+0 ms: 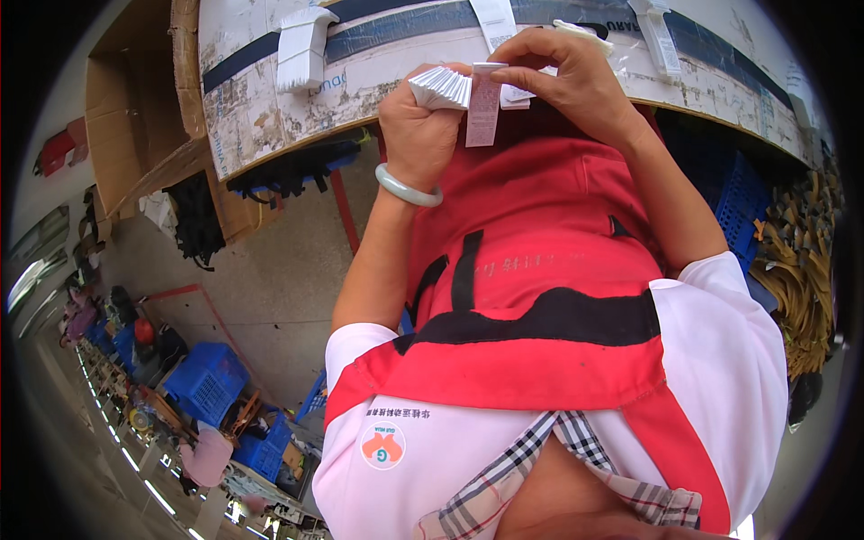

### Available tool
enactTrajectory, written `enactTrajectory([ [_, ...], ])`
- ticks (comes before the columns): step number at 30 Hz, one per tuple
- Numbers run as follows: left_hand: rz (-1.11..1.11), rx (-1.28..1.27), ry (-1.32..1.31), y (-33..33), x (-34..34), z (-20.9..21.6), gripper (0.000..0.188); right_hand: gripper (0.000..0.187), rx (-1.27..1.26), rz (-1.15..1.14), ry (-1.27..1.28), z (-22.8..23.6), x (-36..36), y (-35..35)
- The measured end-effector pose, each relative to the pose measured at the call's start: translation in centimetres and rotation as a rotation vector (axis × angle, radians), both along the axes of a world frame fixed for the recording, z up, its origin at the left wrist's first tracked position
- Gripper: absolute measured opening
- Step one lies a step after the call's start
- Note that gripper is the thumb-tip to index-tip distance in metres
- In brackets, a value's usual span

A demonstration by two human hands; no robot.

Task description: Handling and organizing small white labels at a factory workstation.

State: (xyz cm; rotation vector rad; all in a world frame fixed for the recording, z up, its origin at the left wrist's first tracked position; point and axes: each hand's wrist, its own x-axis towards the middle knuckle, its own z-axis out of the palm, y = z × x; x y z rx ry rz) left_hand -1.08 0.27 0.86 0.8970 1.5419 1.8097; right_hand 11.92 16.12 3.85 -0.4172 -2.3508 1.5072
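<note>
My left hand (418, 135) is closed around a fanned stack of white labels (441, 88), their folded edges facing up. A pale jade-like bangle circles that wrist. Between the thumb and forefinger of my right hand (576, 79) is the top end of a single printed label (483, 112). This strip hangs down beside the stack, in front of the red apron (540, 207). Both hands are over the near edge of the worktable (243, 135). Part of another white piece shows under my right fingers, and what it belongs to is hidden.
On the table lie a white label stack (303, 49) at the left, a label strip (493, 20) in the middle and another stack (659, 40) at the right. An open cardboard box (135, 108) stands at the left. Blue crates (207, 382) sit on the floor behind.
</note>
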Motion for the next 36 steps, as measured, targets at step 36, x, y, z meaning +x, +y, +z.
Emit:
enactTrajectory([
  [36, -0.329, -0.133, -0.760, -0.4, 1.6, -0.7, 0.023, 0.014, 0.558, -0.269, 0.001, -2.4, -2.6, 2.4],
])
